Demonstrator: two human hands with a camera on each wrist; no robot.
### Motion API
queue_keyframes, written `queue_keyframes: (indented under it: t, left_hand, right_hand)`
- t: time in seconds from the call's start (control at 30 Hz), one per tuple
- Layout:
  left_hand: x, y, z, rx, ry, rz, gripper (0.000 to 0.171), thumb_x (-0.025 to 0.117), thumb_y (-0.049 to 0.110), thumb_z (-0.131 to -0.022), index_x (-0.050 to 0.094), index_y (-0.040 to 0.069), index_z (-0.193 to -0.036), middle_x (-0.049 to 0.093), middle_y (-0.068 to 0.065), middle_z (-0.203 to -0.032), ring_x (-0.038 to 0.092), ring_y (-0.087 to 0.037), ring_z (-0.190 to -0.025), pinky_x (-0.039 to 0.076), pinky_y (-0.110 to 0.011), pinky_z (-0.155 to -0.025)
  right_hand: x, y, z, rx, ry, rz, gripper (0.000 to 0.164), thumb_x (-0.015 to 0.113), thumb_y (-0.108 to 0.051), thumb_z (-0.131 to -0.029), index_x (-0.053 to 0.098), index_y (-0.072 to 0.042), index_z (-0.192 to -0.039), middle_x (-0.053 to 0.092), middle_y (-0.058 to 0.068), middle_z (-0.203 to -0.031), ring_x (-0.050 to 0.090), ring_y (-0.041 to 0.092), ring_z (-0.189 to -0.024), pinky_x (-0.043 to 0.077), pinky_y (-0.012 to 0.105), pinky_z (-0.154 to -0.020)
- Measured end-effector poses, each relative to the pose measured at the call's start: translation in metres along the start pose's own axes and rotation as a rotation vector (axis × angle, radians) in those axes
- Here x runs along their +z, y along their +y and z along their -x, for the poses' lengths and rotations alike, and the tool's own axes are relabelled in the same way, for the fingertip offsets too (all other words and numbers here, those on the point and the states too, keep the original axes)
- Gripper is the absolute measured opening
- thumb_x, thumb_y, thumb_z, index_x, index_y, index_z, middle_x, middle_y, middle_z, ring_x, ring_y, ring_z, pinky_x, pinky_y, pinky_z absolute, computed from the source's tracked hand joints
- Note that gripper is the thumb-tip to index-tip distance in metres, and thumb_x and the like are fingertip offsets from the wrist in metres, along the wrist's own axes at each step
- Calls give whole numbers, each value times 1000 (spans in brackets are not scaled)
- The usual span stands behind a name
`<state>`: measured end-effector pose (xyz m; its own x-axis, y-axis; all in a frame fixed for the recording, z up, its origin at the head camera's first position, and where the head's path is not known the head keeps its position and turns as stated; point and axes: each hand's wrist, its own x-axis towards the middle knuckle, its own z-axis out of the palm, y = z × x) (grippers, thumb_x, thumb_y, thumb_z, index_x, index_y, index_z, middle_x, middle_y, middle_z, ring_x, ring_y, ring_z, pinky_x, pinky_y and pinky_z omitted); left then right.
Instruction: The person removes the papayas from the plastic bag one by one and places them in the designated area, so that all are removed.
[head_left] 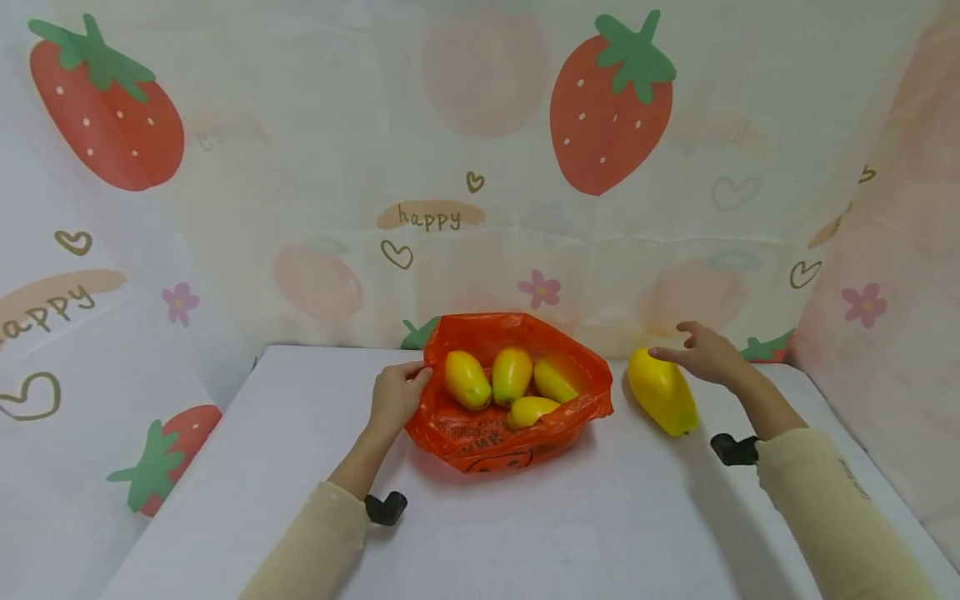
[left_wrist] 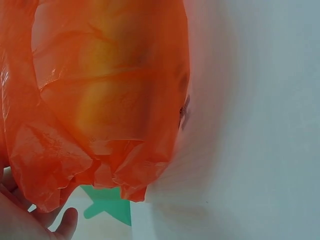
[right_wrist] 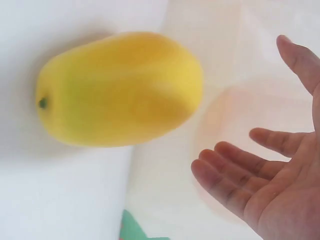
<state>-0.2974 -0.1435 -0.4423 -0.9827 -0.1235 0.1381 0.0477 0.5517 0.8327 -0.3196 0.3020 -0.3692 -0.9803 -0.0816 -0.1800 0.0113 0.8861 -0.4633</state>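
A red plastic bag [head_left: 517,454] lies with its mouth wide, and several yellow mangoes [head_left: 512,377] show inside it. At the bag's left rim my left hand [head_left: 396,398] holds the plastic edge; in the left wrist view the fingers are partly hidden behind the bag [left_wrist: 115,100]. A large yellow papaya [head_left: 663,392] with a greenish end rests on the table to the right of the bag. Over its far end hovers my right hand [head_left: 708,357], fingers spread. The right wrist view shows a gap between that hand [right_wrist: 270,185] and the papaya [right_wrist: 120,90].
The white table [head_left: 480,533] carries the bag and the fruit. Behind it hangs a curtain [head_left: 330,167] printed with strawberries and hearts, which also closes off both sides. A black wrist camera [head_left: 386,508] sits on the left wrist, another [head_left: 733,450] on the right.
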Motion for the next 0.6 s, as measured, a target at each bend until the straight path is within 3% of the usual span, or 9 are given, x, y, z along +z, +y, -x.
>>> queue_keyframes:
  t: [0.3, 0.6]
  left_hand:
    - [4, -3, -1, 19, 37, 18, 34, 57, 21, -97, 67, 0, -122, 69, -20, -119, 65, -35, -109, 56, -45, -92]
    - [9, -6, 0, 70, 109, 25, 35, 58, 18, -96, 64, 1, -126, 70, -20, -114, 67, -32, -96, 58, -43, -88]
  right_hand:
    - [-8, -14, 14, -40, 22, -93, 98, 55, -65, -88, 22, 3, -150, 37, 36, -143, 43, 51, -125, 47, 62, -97]
    - [-13, -27, 23, -106, 47, -199, 94, 57, -61, -89, 21, -3, -153, 38, 30, -145, 43, 46, -128, 46, 60, -102]
